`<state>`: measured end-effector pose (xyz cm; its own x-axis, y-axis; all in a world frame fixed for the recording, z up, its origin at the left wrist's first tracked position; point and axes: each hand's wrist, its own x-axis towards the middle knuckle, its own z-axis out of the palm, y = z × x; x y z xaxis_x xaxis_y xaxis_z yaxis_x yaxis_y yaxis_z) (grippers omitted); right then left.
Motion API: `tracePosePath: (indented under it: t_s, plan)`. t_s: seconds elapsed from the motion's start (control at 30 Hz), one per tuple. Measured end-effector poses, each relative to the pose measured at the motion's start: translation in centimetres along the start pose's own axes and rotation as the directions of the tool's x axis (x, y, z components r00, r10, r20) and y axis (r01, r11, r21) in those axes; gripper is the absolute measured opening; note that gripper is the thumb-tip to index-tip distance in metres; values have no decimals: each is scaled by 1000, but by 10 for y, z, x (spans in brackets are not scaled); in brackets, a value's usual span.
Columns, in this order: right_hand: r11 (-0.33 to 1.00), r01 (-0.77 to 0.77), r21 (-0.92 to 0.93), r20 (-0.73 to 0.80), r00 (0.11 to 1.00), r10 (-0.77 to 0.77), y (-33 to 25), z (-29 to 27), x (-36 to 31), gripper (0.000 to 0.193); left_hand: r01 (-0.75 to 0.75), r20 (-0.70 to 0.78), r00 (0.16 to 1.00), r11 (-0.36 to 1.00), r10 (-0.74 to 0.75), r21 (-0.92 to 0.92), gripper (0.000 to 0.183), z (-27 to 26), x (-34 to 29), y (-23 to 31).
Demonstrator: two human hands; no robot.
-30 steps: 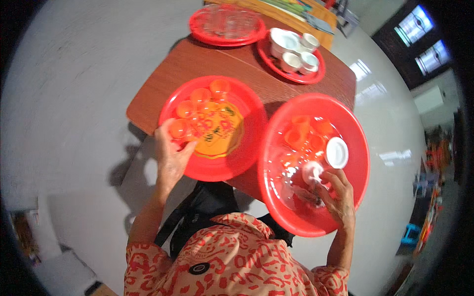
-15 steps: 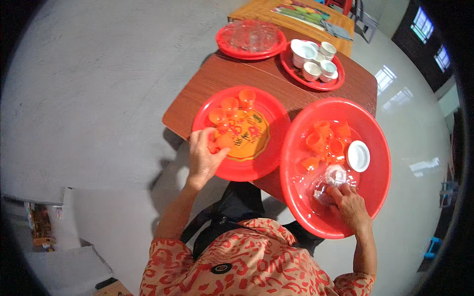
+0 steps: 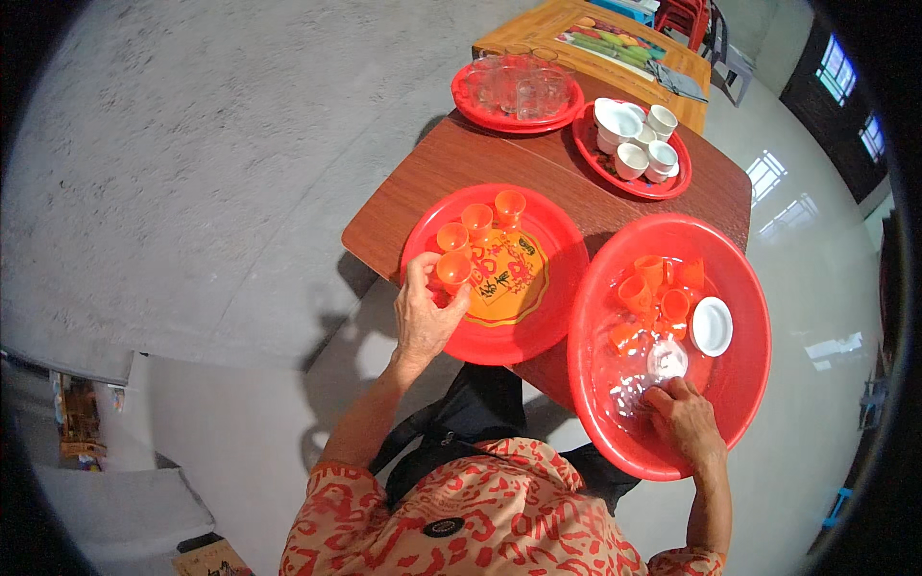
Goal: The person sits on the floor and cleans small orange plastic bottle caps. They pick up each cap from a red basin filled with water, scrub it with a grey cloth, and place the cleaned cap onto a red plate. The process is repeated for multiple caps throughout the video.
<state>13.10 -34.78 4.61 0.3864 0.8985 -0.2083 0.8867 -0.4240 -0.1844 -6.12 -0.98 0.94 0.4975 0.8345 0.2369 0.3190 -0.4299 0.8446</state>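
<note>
My left hand point(image 3: 428, 312) has its thumb and fingers around a small orange cup point(image 3: 454, 270) at the left side of a round red tray point(image 3: 538, 331). The cup's mouth faces up. Beyond it, more orange cups point(image 3: 477, 220) form a curved row along the tray's far left edge. My right hand point(image 3: 686, 419) is low inside a large red basin point(image 3: 749, 374) of water, its fingers curled together; what they hold, if anything, is hidden. Just past its fingertips lies a small white object point(image 3: 667, 358) in the water. Several orange cups point(image 3: 674, 305) and a white bowl point(image 3: 712, 326) are also in the basin.
Farther back on the brown table point(image 3: 403, 197) stand a red tray of clear glasses point(image 3: 519, 91) and a red plate point(image 3: 663, 188) with white cups and bowls. A wooden table point(image 3: 538, 29) adjoins behind. The basin overhangs the brown table's near right edge.
The orange cup in my left hand has turned from tilted to upright on the tray. My right hand stays in the basin's water. The whole view has shifted slightly.
</note>
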Motion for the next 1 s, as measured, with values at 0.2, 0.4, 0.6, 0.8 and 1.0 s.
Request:
tracePosePath:
  t_s: [0.2,0.4,0.6,0.8,1.0]
  plan:
    - [999,40,11,-26,999,-39,3,0,-2,29,-108,-31,993,980,115,164,56,5,3,-20]
    - [997,0,75,-14,1000,1,-10,-16,3,43,-141,-110,981,977,159,160,79,-1,0,-18]
    - [954,-68,291,126,992,32,5,-19,1,26,-510,-4,842,797,540,324,43,1,-3,49]
    - [996,-41,83,141,990,29,5,-11,-6,32,-812,533,509,583,676,36,26,67,-20,142]
    - [974,-81,-211,174,977,119,6,8,-6,35,-875,846,421,394,329,282,26,149,-41,140]
